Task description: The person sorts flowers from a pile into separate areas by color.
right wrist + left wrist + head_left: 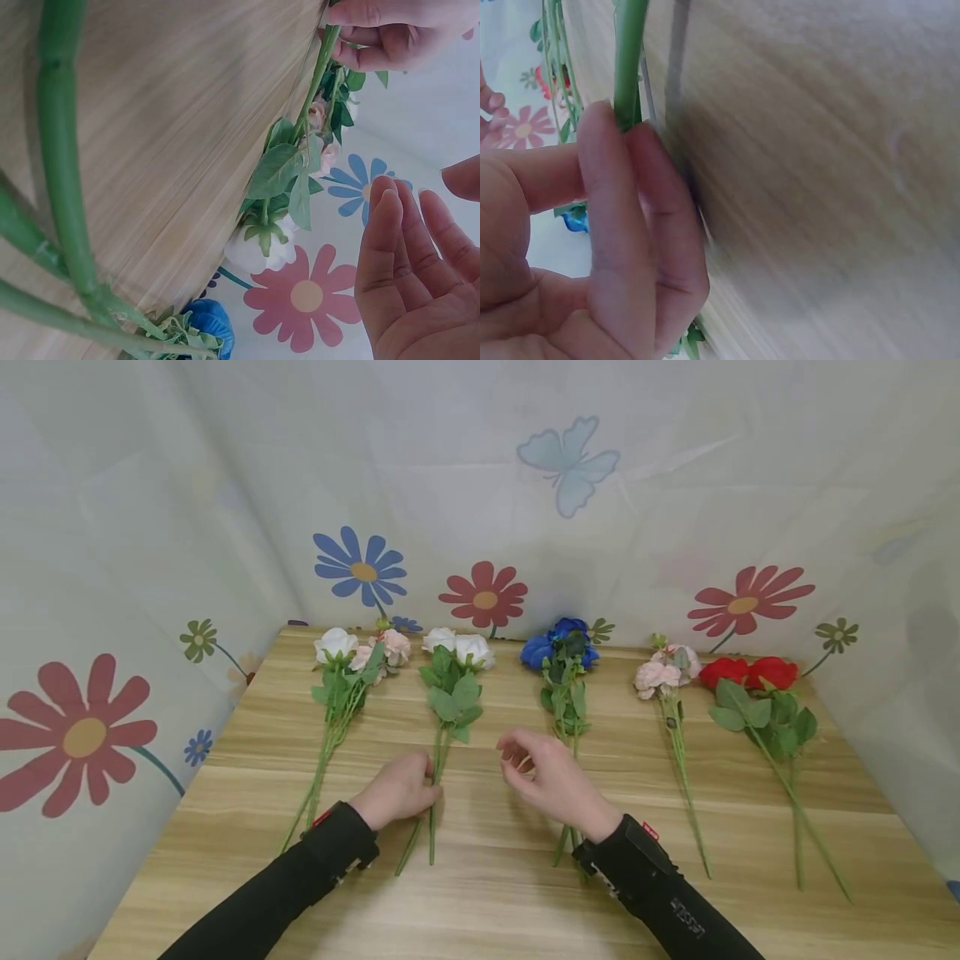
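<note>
Two white roses [472, 652] lie at the middle left of the table, heads toward the back wall. My left hand [401, 787] pinches their green stems [631, 64] partway down, close over the wood. My right hand [553, 779] holds nothing; its fingers curve loosely, thumb apart from them in the right wrist view. It hovers over the stems of the blue flowers [566, 643], covering part of them in the head view. Large green stems [64, 150] of that bunch pass close to the right wrist camera.
White and pink flowers [337, 645] lie left of my left hand. To the right are a pink bunch [663, 675] and two red roses [772, 673] with crossed stems. A floral-printed cloth [442, 493] rises behind the wooden table [495, 910].
</note>
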`<state>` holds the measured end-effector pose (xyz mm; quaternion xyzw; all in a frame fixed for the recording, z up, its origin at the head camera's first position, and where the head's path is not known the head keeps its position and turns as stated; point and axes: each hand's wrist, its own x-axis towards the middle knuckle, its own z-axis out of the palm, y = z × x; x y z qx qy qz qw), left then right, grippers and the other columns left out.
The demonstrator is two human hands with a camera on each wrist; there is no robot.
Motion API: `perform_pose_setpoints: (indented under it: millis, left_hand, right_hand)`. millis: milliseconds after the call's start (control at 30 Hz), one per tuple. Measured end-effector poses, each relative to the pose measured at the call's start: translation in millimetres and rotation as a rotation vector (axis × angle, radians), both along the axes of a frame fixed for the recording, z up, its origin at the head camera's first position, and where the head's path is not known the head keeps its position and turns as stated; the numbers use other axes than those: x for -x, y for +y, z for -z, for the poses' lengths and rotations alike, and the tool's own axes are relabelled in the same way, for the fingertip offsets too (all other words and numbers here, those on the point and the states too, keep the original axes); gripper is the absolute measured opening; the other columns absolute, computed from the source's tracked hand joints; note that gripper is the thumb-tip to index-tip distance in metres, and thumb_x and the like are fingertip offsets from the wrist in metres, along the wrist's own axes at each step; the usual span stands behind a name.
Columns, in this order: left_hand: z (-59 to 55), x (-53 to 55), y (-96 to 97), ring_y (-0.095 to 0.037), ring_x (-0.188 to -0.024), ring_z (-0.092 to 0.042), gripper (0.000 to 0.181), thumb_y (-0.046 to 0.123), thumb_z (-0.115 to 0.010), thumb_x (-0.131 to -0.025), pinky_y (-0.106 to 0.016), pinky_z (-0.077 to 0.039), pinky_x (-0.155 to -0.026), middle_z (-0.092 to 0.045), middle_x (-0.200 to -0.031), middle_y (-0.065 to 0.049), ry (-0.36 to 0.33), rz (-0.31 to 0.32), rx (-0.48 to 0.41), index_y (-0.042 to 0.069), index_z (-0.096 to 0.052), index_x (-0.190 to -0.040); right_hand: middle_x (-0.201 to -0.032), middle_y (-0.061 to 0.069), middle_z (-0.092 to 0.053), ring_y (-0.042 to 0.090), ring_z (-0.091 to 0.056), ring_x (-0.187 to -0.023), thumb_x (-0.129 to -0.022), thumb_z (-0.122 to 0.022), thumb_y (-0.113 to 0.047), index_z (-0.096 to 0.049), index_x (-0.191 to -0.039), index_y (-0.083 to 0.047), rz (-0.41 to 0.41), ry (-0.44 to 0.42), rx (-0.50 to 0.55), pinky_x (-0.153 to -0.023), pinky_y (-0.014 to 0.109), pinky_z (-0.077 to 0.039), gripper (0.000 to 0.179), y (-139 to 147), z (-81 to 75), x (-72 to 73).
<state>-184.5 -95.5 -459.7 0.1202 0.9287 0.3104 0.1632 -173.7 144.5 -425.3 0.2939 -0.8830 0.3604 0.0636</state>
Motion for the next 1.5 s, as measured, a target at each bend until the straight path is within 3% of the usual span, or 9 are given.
perform_pose_setpoints:
  millis: [233,400,533,667,800,900,1133,1300,1500]
  left_hand:
    - [-2.1,-3.0,-3.1,-0.013,-0.042,-0.054,0.033,0.025,-0.060,-0.092,-0.026,-0.043,-0.046,-0.057,-0.059,-0.003,0.017,-0.001,0.009,-0.003,-0.055,-0.108]
    - [-8.7,-6.7,-8.8,-0.012,-0.044,-0.045,0.035,0.031,-0.058,-0.093,-0.027,-0.036,-0.046,-0.051,-0.058,0.000,0.068,-0.023,0.034,0.000,-0.056,-0.109]
    - [-14.0,-8.9,-16.0,-0.012,-0.051,-0.046,0.033,0.030,-0.059,-0.092,-0.029,-0.039,-0.049,-0.054,-0.067,0.001,0.145,-0.063,0.025,0.003,-0.056,-0.110]
    - [-15.4,-10.1,-25.4,-0.012,-0.054,-0.049,0.030,0.025,-0.059,-0.091,-0.029,-0.042,-0.050,-0.057,-0.073,0.001,0.240,-0.060,0.027,0.003,-0.057,-0.112]
    - [-16.3,-11.7,-36.0,-0.011,-0.055,-0.049,0.026,0.020,-0.059,-0.091,-0.028,-0.042,-0.050,-0.058,-0.078,-0.001,0.311,-0.052,0.020,0.003,-0.059,-0.111]
    - [-17.2,-13.7,-44.5,-0.011,-0.058,-0.050,0.021,0.016,-0.059,-0.090,-0.028,-0.043,-0.051,-0.058,-0.078,-0.001,0.368,-0.061,0.018,0.003,-0.061,-0.107]
    - [-14.9,-18.9,-63.1,-0.011,-0.058,-0.048,0.013,0.012,-0.062,-0.087,-0.028,-0.041,-0.051,-0.056,-0.076,0.000,0.520,-0.090,0.080,0.006,-0.064,-0.098]
    - [-13.0,-22.2,-73.0,-0.010,-0.055,-0.045,0.013,0.012,-0.063,-0.085,-0.027,-0.038,-0.048,-0.055,-0.075,0.000,0.532,-0.106,0.118,0.006,-0.063,-0.098]
    - [-19.5,-26.4,-83.7,-0.012,-0.051,-0.043,0.016,0.010,-0.065,-0.084,-0.027,-0.036,-0.044,-0.055,-0.073,-0.002,0.549,-0.129,0.153,0.003,-0.064,-0.099]
  right_hand:
    - [-0.084,-0.004,-0.062,0.009,-0.059,-0.074,-0.087,-0.060,-0.006,-0.062,-0.102,-0.009,-0.002,-0.002,0.023,-0.065,0.030,-0.054,0.016,0.4,-0.1,-0.3]
    - [-0.085,-0.002,-0.063,0.010,-0.060,-0.076,-0.089,-0.060,-0.006,-0.062,-0.104,-0.009,-0.010,-0.045,0.046,-0.065,0.027,-0.054,0.016,1.8,-1.1,-0.4]
    - [-0.089,0.006,-0.065,0.015,-0.061,-0.079,-0.090,-0.059,-0.006,-0.061,-0.105,-0.008,-0.021,-0.132,0.108,-0.067,0.032,-0.055,0.016,3.8,-2.4,-0.2]
    - [-0.094,0.015,-0.066,0.020,-0.062,-0.084,-0.090,-0.060,-0.006,-0.061,-0.106,-0.006,-0.016,-0.222,0.185,-0.070,0.038,-0.055,0.016,5.4,-2.3,1.1]
    - [-0.094,0.016,-0.066,0.023,-0.063,-0.084,-0.090,-0.062,-0.007,-0.062,-0.106,-0.004,-0.002,-0.298,0.268,-0.070,0.034,-0.056,0.016,6.0,-2.7,2.1]
    - [-0.094,0.017,-0.065,0.026,-0.064,-0.082,-0.091,-0.062,-0.007,-0.061,-0.107,-0.001,-0.004,-0.330,0.311,-0.069,0.032,-0.056,0.017,6.3,-3.3,2.0]
    - [-0.094,0.019,-0.065,0.033,-0.064,-0.082,-0.090,-0.061,-0.005,-0.060,-0.107,0.000,0.009,-0.365,0.341,-0.070,0.042,-0.055,0.017,4.4,-1.4,2.6]
    - [-0.095,0.024,-0.064,0.037,-0.063,-0.083,-0.090,-0.061,-0.004,-0.060,-0.105,0.000,-0.011,-0.389,0.357,-0.072,0.045,-0.055,0.016,-1.8,-1.5,0.4]
    - [-0.094,0.023,-0.064,0.032,-0.064,-0.081,-0.090,-0.061,-0.005,-0.061,-0.103,0.000,-0.041,-0.366,0.369,-0.070,0.044,-0.055,0.014,-11.7,-0.9,-1.9]
